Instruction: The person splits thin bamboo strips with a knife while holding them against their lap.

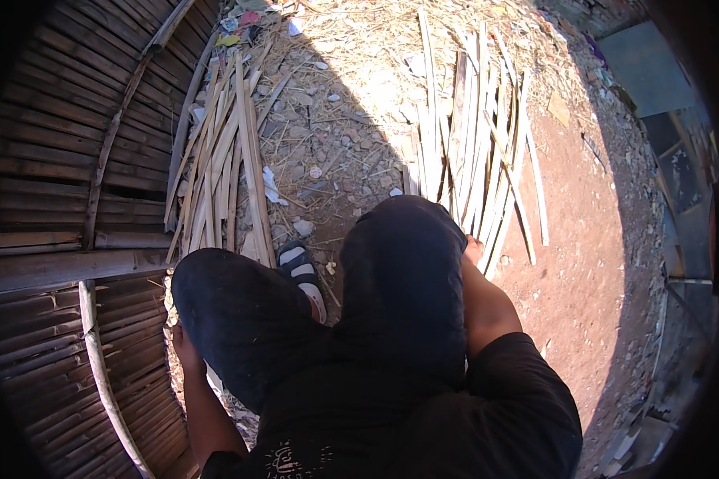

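My right hand (474, 250) reaches down past the outer side of my right knee, at the near end of a loose pile of pale split bamboo strips (479, 136). The knee hides most of its fingers, so whether it grips a strip cannot be told. My left hand (184, 348) hangs beside my left knee, close to a slatted bamboo wall; its fingers are mostly behind the leg. A second bundle of bamboo strips (224, 160) lies on the ground ahead of my left knee.
The bamboo slat wall (48, 120) rises close along my left, braced by curved poles. Between the piles are rubble and straw (327, 144), with my sandalled foot (299, 267) below. Bare reddish soil (575, 263) lies to the right, with panels (647, 68) beyond.
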`<state>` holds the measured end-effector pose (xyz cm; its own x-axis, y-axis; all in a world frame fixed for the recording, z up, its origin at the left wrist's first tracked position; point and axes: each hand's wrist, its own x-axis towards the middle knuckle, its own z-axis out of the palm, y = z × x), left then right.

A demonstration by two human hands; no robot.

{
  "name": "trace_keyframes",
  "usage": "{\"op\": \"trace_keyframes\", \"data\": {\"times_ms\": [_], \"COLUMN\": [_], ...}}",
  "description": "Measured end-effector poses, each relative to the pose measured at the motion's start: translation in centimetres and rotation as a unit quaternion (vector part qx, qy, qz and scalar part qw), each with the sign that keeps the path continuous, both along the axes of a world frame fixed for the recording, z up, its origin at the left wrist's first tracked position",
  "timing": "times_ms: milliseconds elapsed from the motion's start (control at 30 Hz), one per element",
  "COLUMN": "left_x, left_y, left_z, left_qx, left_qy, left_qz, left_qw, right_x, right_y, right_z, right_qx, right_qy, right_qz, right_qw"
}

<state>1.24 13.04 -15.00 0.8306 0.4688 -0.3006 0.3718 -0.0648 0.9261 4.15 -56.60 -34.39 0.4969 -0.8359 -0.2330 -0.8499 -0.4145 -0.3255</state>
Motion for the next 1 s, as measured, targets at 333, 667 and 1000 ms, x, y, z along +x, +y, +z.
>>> {"op": "trace_keyframes", "data": {"times_ms": [333, 667, 1000], "left_x": [-1.3, -3.3, -0.9], "left_y": [-1.2, -0.4, -2.1], "left_z": [3.4, 4.8, 5.5], "left_qx": [0.064, 0.063, 0.043], "left_qy": [0.094, 0.109, 0.011], "left_qz": [0.040, 0.085, 0.074], "left_qw": [0.993, 0.988, 0.996], "right_x": [-0.5, -1.2, -2.5], "right_y": [-1.3, -2.3, -5.1], "right_z": [1.3, 4.2, 7.3], "right_qx": [0.058, 0.088, 0.163], "right_qy": [0.035, 0.014, -0.364], "right_qz": [0.002, 0.017, -0.007], "right_qw": [0.998, 0.996, 0.917]}}
